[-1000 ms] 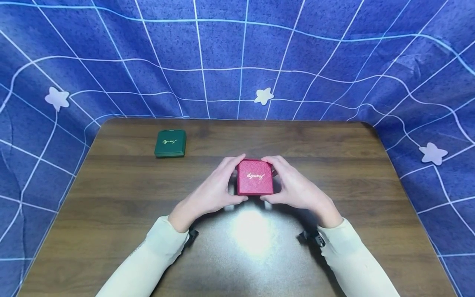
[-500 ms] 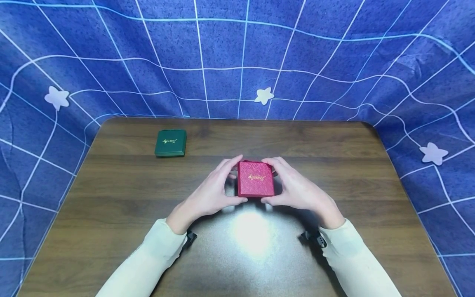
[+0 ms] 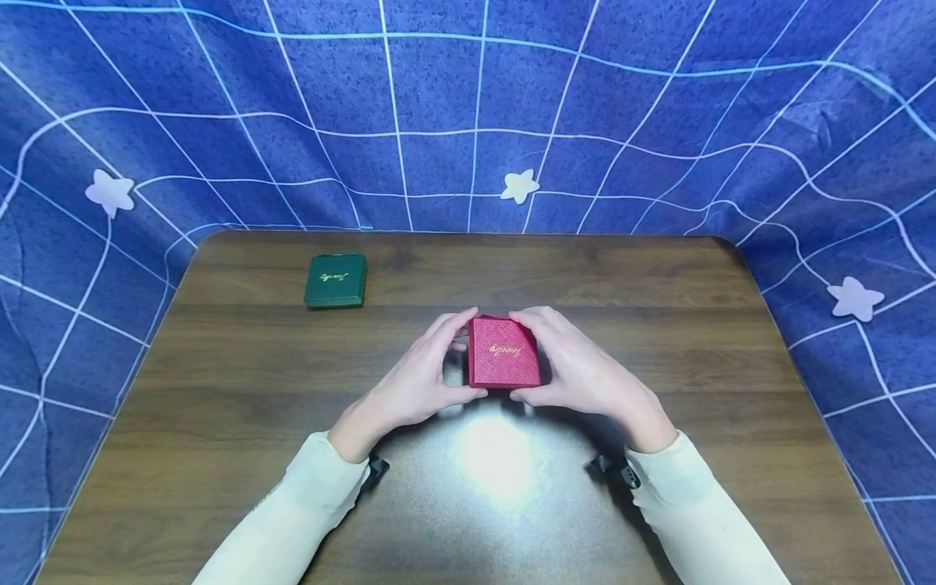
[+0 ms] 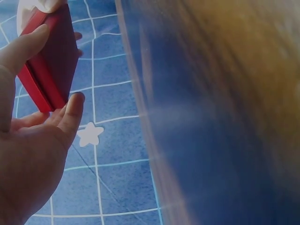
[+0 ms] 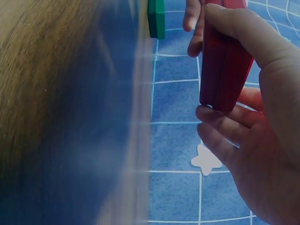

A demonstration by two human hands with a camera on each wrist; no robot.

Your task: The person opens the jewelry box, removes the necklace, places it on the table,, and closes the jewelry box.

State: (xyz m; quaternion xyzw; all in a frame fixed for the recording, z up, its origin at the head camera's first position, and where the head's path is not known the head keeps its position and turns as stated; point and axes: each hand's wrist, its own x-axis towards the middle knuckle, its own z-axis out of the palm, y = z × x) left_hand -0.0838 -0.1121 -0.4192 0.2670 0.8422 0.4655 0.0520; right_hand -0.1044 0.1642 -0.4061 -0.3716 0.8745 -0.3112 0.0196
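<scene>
A square red jewelry box (image 3: 504, 351), its lid closed and marked with gold "Jewelry" lettering, is held between both hands over the middle of the table. My left hand (image 3: 418, 375) grips its left side, thumb at the near edge and fingers at the far corner. On the opposite side my right hand (image 3: 585, 374) holds it the same way. In the left wrist view, the seam between lid and base shows along the side of the red box (image 4: 51, 70). Fingertips support the lower corner of the red box (image 5: 222, 70) in the right wrist view.
A closed green jewelry box (image 3: 335, 281) with gold lettering lies at the back left of the wooden table (image 3: 241, 366). Behind and beside the table hangs blue cloth (image 3: 439, 89) with white lines and stars. Light glares off the tabletop in front of the hands.
The red box has come slightly toward me over the last second. My right hand's fingers have shifted a little to the left on it. The green box stays put.
</scene>
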